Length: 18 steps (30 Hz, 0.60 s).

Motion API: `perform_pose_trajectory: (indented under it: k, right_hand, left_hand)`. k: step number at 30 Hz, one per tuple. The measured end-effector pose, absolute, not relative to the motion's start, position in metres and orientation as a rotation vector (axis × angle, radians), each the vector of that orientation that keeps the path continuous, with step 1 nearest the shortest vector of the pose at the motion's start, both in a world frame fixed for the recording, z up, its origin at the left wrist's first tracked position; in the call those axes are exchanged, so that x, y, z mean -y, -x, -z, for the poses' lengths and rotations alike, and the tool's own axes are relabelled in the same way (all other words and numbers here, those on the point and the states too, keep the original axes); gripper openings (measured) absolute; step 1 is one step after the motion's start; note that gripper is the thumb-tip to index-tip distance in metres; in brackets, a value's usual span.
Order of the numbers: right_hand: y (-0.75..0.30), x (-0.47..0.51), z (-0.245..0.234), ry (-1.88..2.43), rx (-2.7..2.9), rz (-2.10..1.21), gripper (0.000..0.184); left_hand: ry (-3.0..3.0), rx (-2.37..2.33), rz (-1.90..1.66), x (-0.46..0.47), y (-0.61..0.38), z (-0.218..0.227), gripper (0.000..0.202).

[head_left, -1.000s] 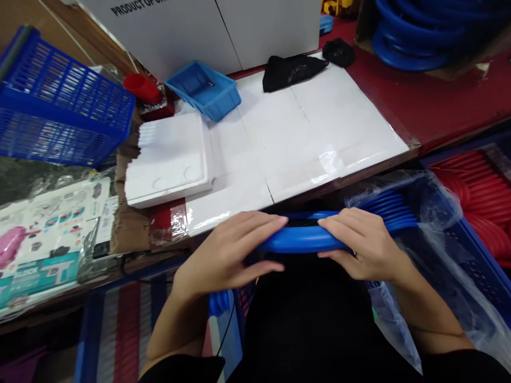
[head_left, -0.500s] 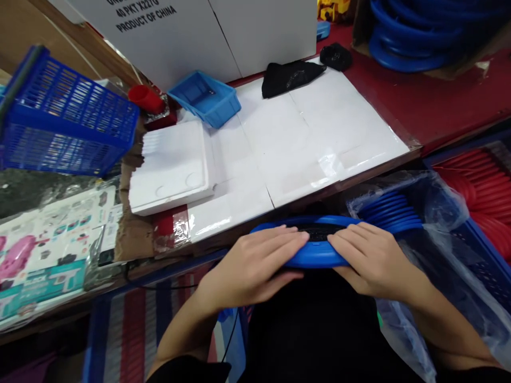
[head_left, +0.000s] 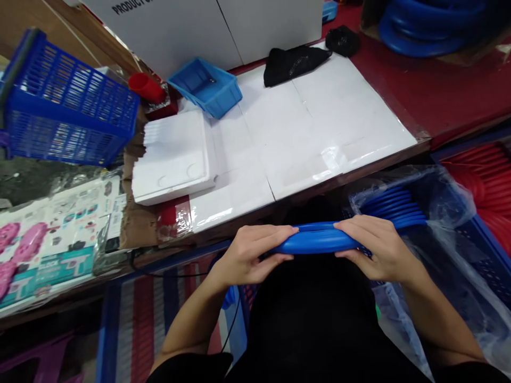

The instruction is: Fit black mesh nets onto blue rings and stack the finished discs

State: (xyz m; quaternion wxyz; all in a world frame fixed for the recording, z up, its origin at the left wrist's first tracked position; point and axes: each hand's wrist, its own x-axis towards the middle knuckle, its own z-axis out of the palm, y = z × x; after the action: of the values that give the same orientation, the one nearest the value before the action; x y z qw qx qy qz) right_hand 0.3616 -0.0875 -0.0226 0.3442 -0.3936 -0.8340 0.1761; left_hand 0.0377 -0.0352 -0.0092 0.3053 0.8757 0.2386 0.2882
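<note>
A blue plastic ring (head_left: 317, 242) is held in front of my black top, seen nearly edge-on with a thin seam along it. My left hand (head_left: 253, 252) pinches its left side, thumb below and fingers above. On the opposite side my right hand (head_left: 379, 247) grips it the same way. The far part of the ring is hidden in this view. Right of my right hand, a row of similar blue rings (head_left: 393, 207) stands in a plastic-lined crate.
A white-covered worktop (head_left: 287, 138) lies ahead, bearing a white foam block (head_left: 173, 159), a light-blue tray (head_left: 213, 93) and a black bag (head_left: 293, 65). Red rings (head_left: 489, 183) fill a crate at right. A blue basket (head_left: 72, 106) stands at left.
The ring has tilted from showing its dark opening to nearly edge-on. My hands stay on its two sides, with the thumbs now plainly underneath. The view has shifted slightly.
</note>
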Motion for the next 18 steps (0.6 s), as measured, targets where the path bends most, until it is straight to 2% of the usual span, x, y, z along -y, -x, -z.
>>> perform_pose_trajectory:
  k: [2, 7, 10, 13, 16, 18]
  right_hand:
    - [-0.364, 0.082, 0.023, 1.045, 2.19, -0.54, 0.052]
    - [-0.388, 0.073, 0.045, 1.179, 2.112, -0.777, 0.078]
    - [-0.399, 0.072, 0.079, 1.17, 1.869, -0.752, 0.055]
    - [-0.386, 0.067, 0.105, 1.058, 1.51, -0.642, 0.05]
    - [-0.346, 0.062, 0.105, 1.071, 1.324, -0.574, 0.035]
    - [-0.312, 0.061, 0.092, 1.056, 1.359, -0.593, 0.031]
  left_hand:
    - [-2.286, -0.651, -0.743, 0.035, -0.036, 0.013, 0.055]
    - [-2.038, -0.713, -0.864, 0.029, 0.002, 0.031, 0.047]
    - [-1.613, -0.897, -1.175, 0.036, 0.03, 0.052, 0.055]
    - [-1.326, -1.056, -1.37, 0.049, 0.045, 0.067, 0.071]
    - [-1.364, -1.205, -1.411, 0.068, 0.062, 0.068, 0.085]
    - [-1.373, -1.37, -1.483, 0.091, 0.085, 0.059, 0.09]
